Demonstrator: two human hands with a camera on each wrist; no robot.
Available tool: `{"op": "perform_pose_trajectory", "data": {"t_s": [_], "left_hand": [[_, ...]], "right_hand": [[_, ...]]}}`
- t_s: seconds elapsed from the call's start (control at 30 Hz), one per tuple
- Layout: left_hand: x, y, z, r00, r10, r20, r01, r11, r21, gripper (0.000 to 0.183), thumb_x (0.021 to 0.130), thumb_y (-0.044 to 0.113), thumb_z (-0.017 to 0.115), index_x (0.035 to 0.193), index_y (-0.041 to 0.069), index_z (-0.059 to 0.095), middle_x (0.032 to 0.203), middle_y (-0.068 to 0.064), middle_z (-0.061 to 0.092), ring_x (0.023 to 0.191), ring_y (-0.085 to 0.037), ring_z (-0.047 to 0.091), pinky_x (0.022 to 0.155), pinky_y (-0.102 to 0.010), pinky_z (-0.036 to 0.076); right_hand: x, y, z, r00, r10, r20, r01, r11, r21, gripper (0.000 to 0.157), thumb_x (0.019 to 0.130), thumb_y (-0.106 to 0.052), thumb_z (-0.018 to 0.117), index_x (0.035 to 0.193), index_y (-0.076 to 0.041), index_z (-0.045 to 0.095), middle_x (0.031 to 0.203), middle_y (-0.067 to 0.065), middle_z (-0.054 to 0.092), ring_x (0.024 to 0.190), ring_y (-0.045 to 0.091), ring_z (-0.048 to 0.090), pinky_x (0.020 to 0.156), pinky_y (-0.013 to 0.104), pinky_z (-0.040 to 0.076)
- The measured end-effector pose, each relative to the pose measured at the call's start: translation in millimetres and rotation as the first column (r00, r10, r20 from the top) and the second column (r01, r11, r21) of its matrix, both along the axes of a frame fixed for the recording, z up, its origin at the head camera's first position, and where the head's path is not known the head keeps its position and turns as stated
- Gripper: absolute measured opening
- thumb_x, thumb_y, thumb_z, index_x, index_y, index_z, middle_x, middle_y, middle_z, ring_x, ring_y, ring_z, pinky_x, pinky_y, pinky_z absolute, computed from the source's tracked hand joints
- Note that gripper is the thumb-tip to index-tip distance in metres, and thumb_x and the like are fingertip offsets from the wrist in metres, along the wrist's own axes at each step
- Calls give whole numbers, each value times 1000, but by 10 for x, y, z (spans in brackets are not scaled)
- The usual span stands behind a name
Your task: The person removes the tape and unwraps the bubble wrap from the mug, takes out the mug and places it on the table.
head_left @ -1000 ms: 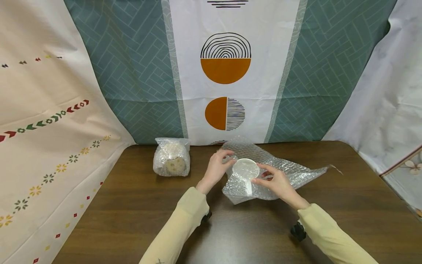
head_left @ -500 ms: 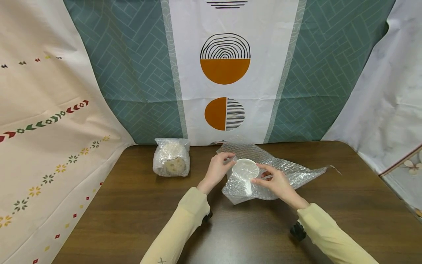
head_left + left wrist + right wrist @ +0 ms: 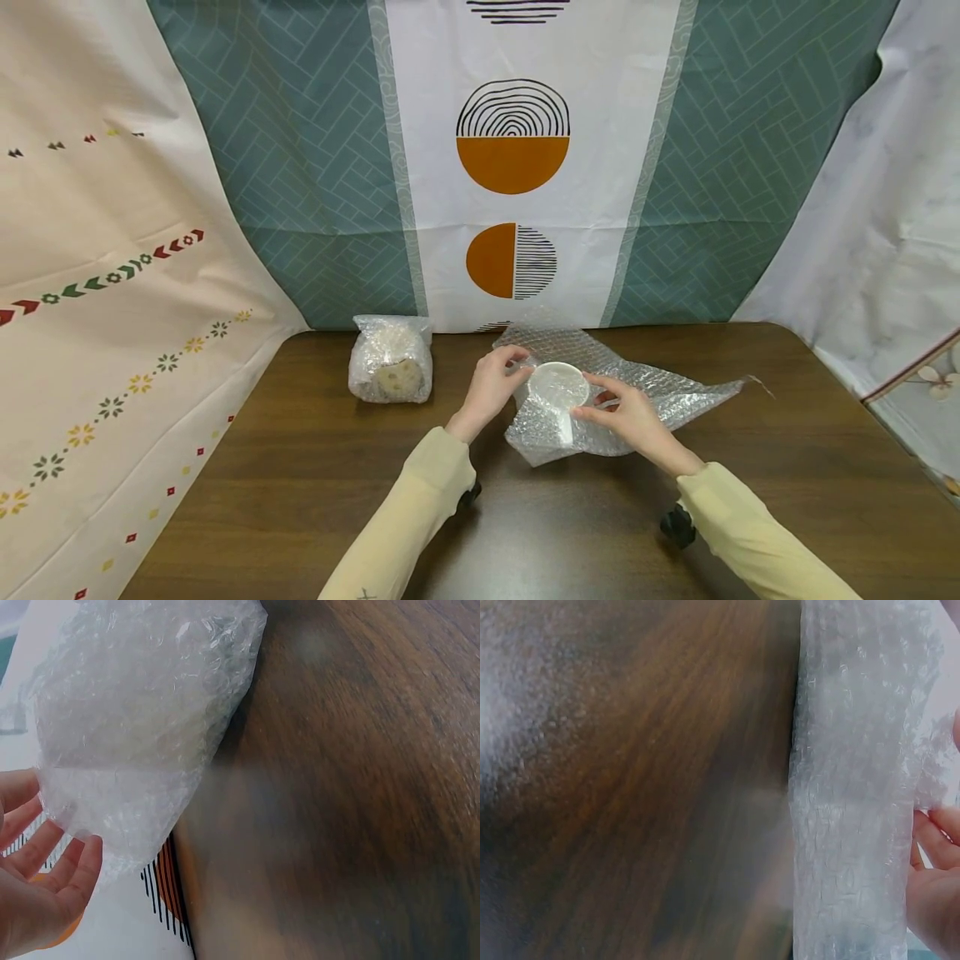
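A white mug (image 3: 558,384) sits on a loose sheet of bubble wrap (image 3: 660,386), its handle (image 3: 565,427) pointing toward me under a fold of the wrap. My left hand (image 3: 491,382) is at the mug's left side, fingers bent at the edge of the wrap, pinching it. In the left wrist view those fingers (image 3: 84,870) meet the sheet's border. On the mug's right, my right hand (image 3: 626,417) grips it by the side, thumb in front and index finger at the rim. The right wrist view shows mostly bubble wrap (image 3: 851,787), with the mug hidden behind it.
A second bundle (image 3: 392,358) in bubble wrap, with a beige patch showing, stands at the back left of the brown wooden table (image 3: 315,500). Patterned cloths (image 3: 517,317) hang behind the table and along both sides. The wrap's long tail reaches off to the right.
Almost nothing differs: both hands keep their places at the mug and the wrap. The head view shifts very slightly.
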State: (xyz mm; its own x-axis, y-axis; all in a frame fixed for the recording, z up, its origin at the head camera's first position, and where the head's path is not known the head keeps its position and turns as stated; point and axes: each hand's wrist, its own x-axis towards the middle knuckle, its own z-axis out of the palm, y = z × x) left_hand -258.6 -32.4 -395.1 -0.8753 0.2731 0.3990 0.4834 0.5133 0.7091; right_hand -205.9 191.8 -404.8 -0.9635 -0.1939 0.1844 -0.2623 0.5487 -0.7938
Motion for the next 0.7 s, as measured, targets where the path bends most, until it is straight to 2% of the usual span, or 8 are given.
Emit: {"op": "perform_pose_trajectory", "data": {"t_s": [0.17,0.4,0.7], "left_hand": [[0,-34,5,1000,10,3,-10,1000,9,18,84,10,65,100,2,63,99,-8,60,89,-23,56,76,-30,44],[16,-133,24,1000,7,28,-9,999,50,17,85,8,64,99,1,60,97,-8,59,86,-23,55,75,-37,45],[28,-270,45,1000,24,2,-24,999,46,13,84,7,65,93,1,58,92,-7,59,86,-21,56,74,-36,45]], "right_hand": [[-9,-7,5,1000,-6,5,6,1000,10,67,74,-34,75,127,-3,51,102,15,58,87,26,57,62,32,48],[-3,-5,12,1000,-5,4,5,1000,17,68,73,-35,75,128,-3,51,106,16,57,88,26,56,60,31,47],[4,7,25,1000,6,1,-6,1000,15,68,74,-35,74,128,-2,51,104,16,58,88,27,57,61,32,48]]}}
